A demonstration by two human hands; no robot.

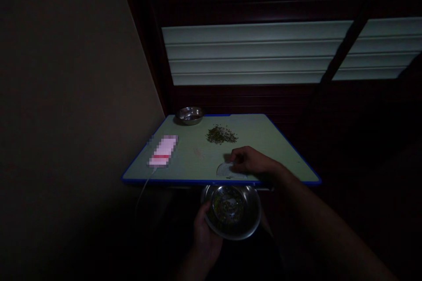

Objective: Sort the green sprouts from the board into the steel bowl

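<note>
The fingers of the left hand [207, 239] are clamped on the rim of a large metal bowl [252, 226], the thumb lying over its near left side; the bowl sits just beyond and to the right of those fingers, below the near edge of the bench [280, 140]. Inside it, to the right of the left thumb, small greenish bits [227, 206] lie within a round inner outline, though whether that is a smaller dish or the bowl's own base cannot be told. Farther from the left fingers and above the bowl, the right hand [250, 160] is over the near part of the bench, its fingers bent inward; in the dim light I cannot tell whether their tips meet or pinch anything. Directly under and to the left of the right fingers is a pale half-round piece [226, 170], flat along the bench's near edge. Beyond the right fingers and slightly left lies a loose pile of small brown and green grains [219, 135]. Past that, farther left of the right fingers, stands a shallow steel bowl [190, 116]. Well left of the right fingers, a bright, pixelated phone [163, 151] lies with a white cable [143, 191] running over the near edge.
</note>
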